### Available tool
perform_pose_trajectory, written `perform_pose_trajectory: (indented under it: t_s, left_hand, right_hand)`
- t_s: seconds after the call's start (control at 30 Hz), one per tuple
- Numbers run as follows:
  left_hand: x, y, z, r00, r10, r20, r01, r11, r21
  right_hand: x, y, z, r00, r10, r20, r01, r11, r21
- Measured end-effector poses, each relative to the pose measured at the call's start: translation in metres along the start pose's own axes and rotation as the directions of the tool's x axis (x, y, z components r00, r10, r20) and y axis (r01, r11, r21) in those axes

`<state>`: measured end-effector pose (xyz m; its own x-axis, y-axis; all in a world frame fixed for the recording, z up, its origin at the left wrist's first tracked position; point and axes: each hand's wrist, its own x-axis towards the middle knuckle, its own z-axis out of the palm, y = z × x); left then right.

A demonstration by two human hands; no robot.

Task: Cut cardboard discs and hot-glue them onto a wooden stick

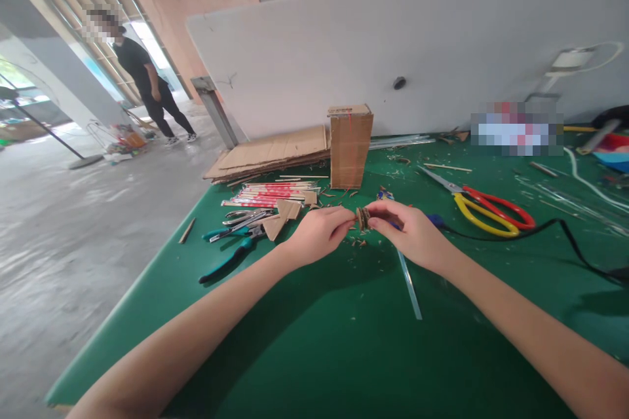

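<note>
So over in the upper left of the frame a person in dark clothes [140,72] is standing on the concrete floor. Moving right, teal-handled pliers [230,264] are lying on the green tabletop [319,347] left of center, with red-and-white wrapped sticks [275,193] sitting just above them and a cut cardboard scrap [288,209] resting close by. Cardboard sheets [275,149] are lying stacked behind those. Mid-frame, the left hand [319,232] is pinching one side of a little stack of cardboard discs [362,218], and the right hand [413,232] is gripping the other side with its fingertips. A cardboard box [350,150] is standing upright just above the discs. A clear strip [409,285] is poking out below the right hand; something blue is hiding behind that hand, maybe a tool, hard to say. Further right, scissors [459,193] with red and yellow handles are lying open.
</note>
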<state>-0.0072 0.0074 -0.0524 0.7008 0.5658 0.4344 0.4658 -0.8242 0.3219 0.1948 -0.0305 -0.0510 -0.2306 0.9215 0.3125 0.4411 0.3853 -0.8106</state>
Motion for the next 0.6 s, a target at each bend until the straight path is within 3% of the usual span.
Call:
perform_pose_trajectory:
  t_s: [0.33,0.6]
  left_hand:
    - [-0.002,-0.004,0.003,0.995,0.100,0.009,-0.100,0.985,0.140]
    - [0.000,0.008,-0.004,0.983,-0.160,0.096,0.175,0.969,-0.175]
  right_hand:
    - [-0.001,-0.001,0.001,0.999,0.035,0.010,-0.034,0.998,-0.055]
    - [-0.005,-0.003,0.006,0.992,-0.122,-0.034,0.115,0.982,-0.150]
